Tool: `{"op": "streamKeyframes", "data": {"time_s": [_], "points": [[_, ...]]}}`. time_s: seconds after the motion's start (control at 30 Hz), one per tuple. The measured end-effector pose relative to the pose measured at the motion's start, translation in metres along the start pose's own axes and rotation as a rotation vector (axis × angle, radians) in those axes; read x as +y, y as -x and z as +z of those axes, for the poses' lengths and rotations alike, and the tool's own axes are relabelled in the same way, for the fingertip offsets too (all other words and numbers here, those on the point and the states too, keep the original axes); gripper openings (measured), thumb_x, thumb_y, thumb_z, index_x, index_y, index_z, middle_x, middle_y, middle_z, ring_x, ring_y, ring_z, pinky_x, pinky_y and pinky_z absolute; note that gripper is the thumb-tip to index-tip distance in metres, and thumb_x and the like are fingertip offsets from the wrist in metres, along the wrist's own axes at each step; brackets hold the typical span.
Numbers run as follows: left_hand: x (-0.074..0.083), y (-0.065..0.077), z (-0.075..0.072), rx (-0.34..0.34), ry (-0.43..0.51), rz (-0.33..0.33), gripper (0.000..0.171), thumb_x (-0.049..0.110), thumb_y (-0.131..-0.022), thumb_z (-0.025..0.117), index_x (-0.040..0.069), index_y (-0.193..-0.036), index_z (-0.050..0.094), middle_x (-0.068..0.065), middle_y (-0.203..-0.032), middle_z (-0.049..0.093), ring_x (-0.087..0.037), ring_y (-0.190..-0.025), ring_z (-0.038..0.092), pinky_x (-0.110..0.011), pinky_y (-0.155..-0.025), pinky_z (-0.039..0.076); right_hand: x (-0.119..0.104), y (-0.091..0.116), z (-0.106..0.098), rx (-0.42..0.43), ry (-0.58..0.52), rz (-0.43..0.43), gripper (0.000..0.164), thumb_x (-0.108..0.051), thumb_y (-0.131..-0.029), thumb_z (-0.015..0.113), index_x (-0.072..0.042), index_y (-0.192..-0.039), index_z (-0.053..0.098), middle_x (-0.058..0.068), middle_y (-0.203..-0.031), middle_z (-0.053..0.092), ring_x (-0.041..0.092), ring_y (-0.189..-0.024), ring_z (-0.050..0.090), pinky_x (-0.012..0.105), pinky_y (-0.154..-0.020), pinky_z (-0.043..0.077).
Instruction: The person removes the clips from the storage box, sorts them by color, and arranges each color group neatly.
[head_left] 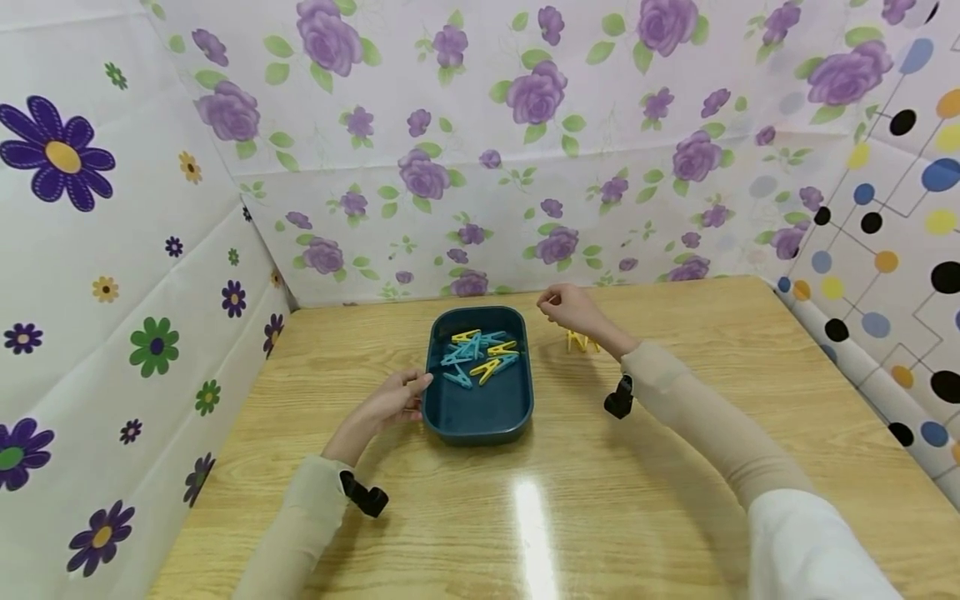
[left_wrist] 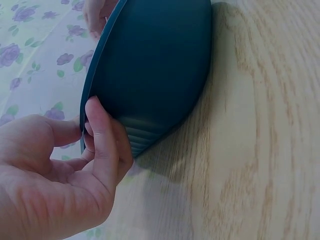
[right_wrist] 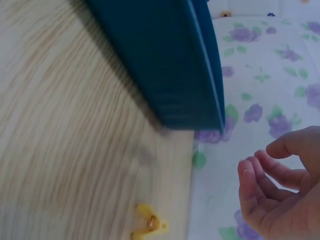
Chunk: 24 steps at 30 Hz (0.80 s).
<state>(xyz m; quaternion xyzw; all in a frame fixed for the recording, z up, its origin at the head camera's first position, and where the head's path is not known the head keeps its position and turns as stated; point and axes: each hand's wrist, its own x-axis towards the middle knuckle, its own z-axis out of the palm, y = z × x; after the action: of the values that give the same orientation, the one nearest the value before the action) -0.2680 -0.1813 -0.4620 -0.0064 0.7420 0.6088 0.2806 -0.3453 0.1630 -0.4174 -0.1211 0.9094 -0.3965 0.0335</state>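
A dark teal plastic bin (head_left: pixel 480 412) stands on the wooden table with several blue clothespins (head_left: pixel 459 379) and yellow clothespins (head_left: pixel 487 369) heaped toward its far half. My left hand (head_left: pixel 390 400) grips its left side; in the left wrist view the thumb and fingers (left_wrist: pixel 102 135) pinch the rim. Past the bin's far right corner, my right hand (head_left: pixel 573 308) is raised with loosely bent fingers. Nothing shows between its thumb and fingertips (right_wrist: pixel 245 167) in the right wrist view. Just below that hand, yellow clothespins (head_left: pixel 576 340) lie on the table, partly hidden by the forearm.
The wooden table (head_left: pixel 645 500) meets a flowered cloth (head_left: pixel 420 233) hung along its far edge. Patterned cloths also hang on the left side (head_left: pixel 150 275) and the right side (head_left: pixel 900 275). Black wrist cameras (head_left: pixel 365 496) are strapped to both arms.
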Motion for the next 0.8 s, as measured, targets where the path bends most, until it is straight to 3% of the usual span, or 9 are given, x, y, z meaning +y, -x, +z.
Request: {"op": "streamKeyframes", "data": {"time_s": [0.2, 0.6, 0.8], "points": [[0.0, 0.0, 0.0, 0.012, -0.005, 0.0, 0.036, 0.03, -0.104, 0.044, -0.001, -0.122, 0.043, -0.001, -0.077, 0.053, -0.011, -0.063, 0.051, -0.024, -0.061, 0.048, -0.015, -0.006, 0.007, -0.054, 0.035, -0.045, 0.026, -0.021, -0.099, 0.051, -0.003, -0.111, 0.066, 0.015, -0.099, 0.068, 0.021, -0.081, 0.066, 0.028, -0.066, 0.052], [-0.002, -0.001, -0.001, 0.008, -0.011, -0.001, 0.037, 0.032, -0.104, 0.045, -0.001, -0.121, 0.042, -0.004, -0.08, 0.053, -0.009, -0.062, 0.052, -0.023, -0.06, 0.049, -0.039, -0.012, 0.026, -0.265, 0.036, -0.032, 0.028, -0.018, -0.1, 0.05, 0.001, -0.114, 0.065, 0.022, -0.108, 0.067, 0.033, -0.091, 0.068, 0.029, -0.074, 0.057], [-0.002, -0.002, -0.001, 0.003, -0.01, 0.0, 0.037, 0.032, -0.104, 0.045, -0.001, -0.121, 0.042, -0.003, -0.079, 0.052, -0.009, -0.062, 0.052, -0.024, -0.06, 0.048, -0.055, -0.009, 0.043, -0.378, 0.073, 0.019, 0.032, -0.017, -0.1, 0.048, 0.004, -0.12, 0.061, 0.022, -0.106, 0.066, 0.029, -0.09, 0.067, 0.031, -0.077, 0.057]]}}
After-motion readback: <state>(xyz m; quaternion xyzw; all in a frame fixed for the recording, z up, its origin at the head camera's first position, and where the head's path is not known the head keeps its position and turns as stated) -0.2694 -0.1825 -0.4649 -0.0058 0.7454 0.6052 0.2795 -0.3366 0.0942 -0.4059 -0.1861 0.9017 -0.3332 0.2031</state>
